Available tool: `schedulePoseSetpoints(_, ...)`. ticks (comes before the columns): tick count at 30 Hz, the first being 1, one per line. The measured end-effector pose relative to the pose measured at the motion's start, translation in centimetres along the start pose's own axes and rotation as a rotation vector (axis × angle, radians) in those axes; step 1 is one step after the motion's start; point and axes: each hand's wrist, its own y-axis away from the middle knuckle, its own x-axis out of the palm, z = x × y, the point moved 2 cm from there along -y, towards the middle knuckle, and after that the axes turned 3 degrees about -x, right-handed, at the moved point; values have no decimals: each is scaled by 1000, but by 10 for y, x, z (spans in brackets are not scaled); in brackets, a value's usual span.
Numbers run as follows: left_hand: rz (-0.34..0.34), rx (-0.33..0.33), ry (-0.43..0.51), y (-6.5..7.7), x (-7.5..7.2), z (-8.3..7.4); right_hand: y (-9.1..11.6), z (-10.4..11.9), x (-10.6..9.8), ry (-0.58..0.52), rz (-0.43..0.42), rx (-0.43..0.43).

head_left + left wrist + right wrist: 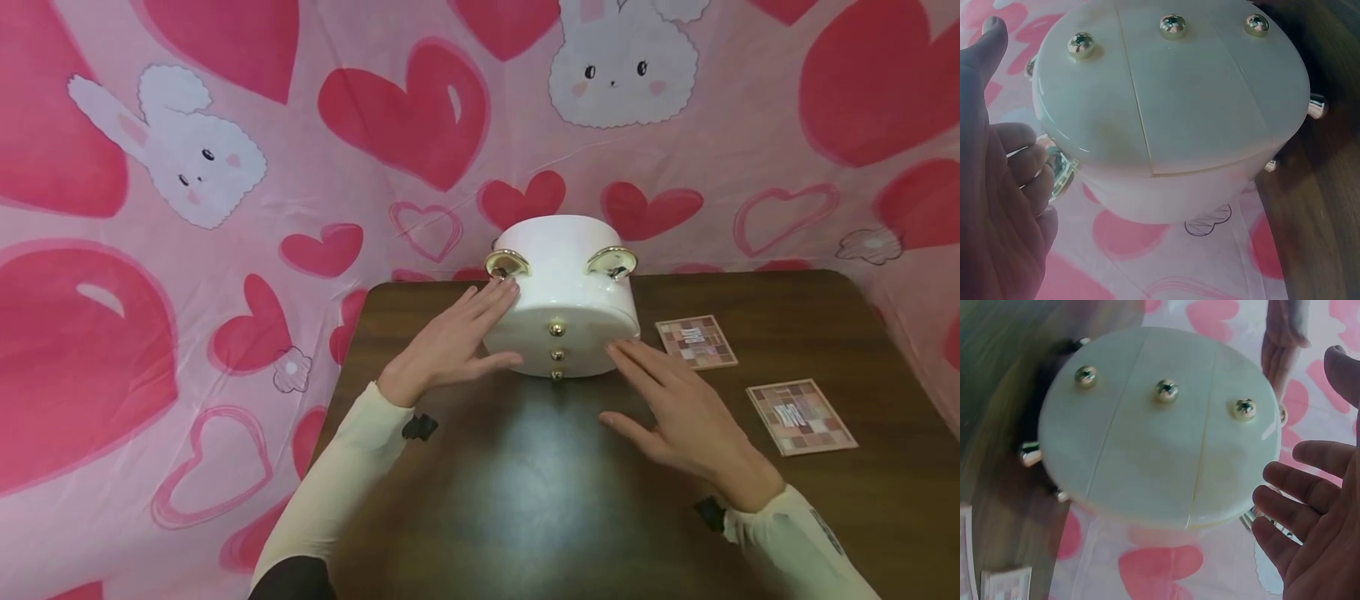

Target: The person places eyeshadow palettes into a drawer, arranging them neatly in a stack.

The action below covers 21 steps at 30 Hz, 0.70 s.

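Note:
A glossy white oval box (562, 275) with gold ball knobs stands at the back of the table. Seams split its front into three sections, like drawers, each with one knob (1172, 27). Gold loop-shaped handles (613, 262) stick out at its two sides. My left hand (457, 333) lies along the box's left side, fingers straight, fingertips right by the left handle (1059, 167). On the other side, my right hand (675, 400) has its fingers extended, with the fingertips at the lower right edge of the front. Neither hand grips anything.
Two flat square palettes with patchwork covers lie on the dark wooden table (525, 517) to the right: one palette (696, 342) beside the box, the other palette (801, 417) nearer. Behind hangs a pink cloth (450, 25) with hearts and rabbits, close to the table's back edge.

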Motion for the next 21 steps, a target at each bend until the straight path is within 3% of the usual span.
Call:
schedulePoseSetpoints(5,0,3,14,-3,1,1,-11,5,5,-29,-39,14)
schedulePoseSetpoints(21,-2,24,-1,-11,6,0,-47,16,36,-55,-169,-63)
